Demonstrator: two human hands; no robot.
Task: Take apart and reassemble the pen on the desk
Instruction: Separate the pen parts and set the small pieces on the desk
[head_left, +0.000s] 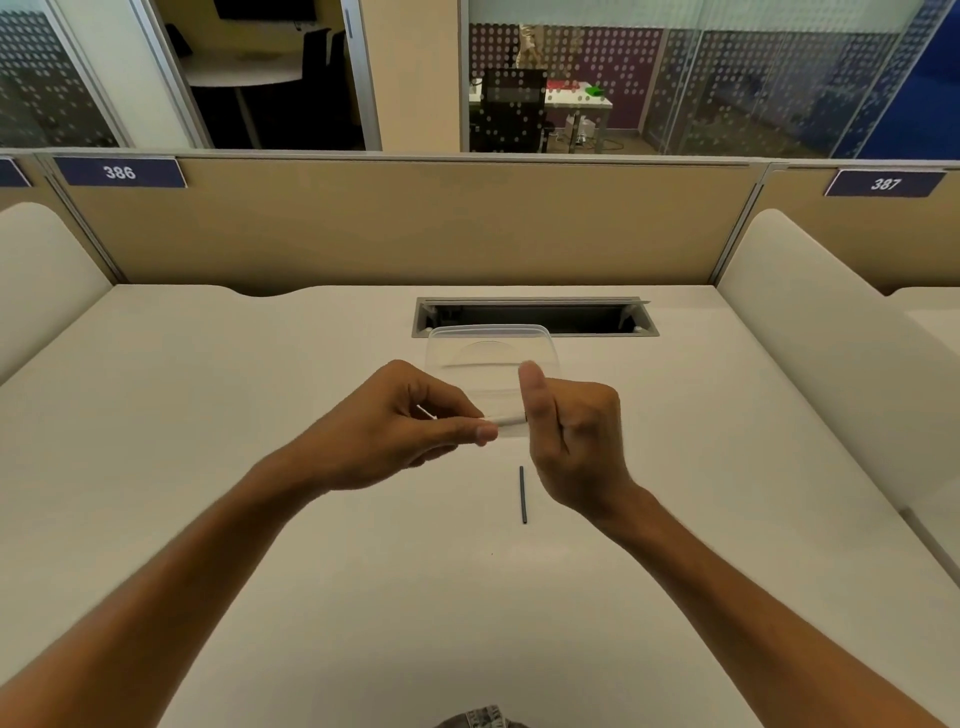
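White and plain, the desk (363, 597) fills the lower part of the view, inside a cubicle with beige partition walls. Above its middle, both hands hold the pen barrel (506, 417), a pale, almost clear tube that lies level between them and is blurred. The left hand (400, 426) pinches its left end between the thumb and the fingertips. The right hand (574, 441) has its fingers curled around the right end, with the thumb standing up; how much of the barrel is inside this fist I cannot tell.

On the desk just below the right hand lies the dark refill (522, 494), a thin rod pointing away from the person, apart from both hands.

Behind the hands stands a clear plastic container (488, 345) with rounded corners, partly hidden by them. It is transparent and I see nothing clearly inside it; the curved line in it may be only a mark on its wall or bottom.

Further back, a cable slot (535, 317) with a grey metal frame is set in the desk, its inside dark. The container's far edge overlaps the slot's front frame in the view.

On the partition are two dark blue labels, 386 (119, 172) on the left and 387 (884, 183) on the right. Beyond it are glass walls with a dotted pattern and a room with a black chair (511, 109).
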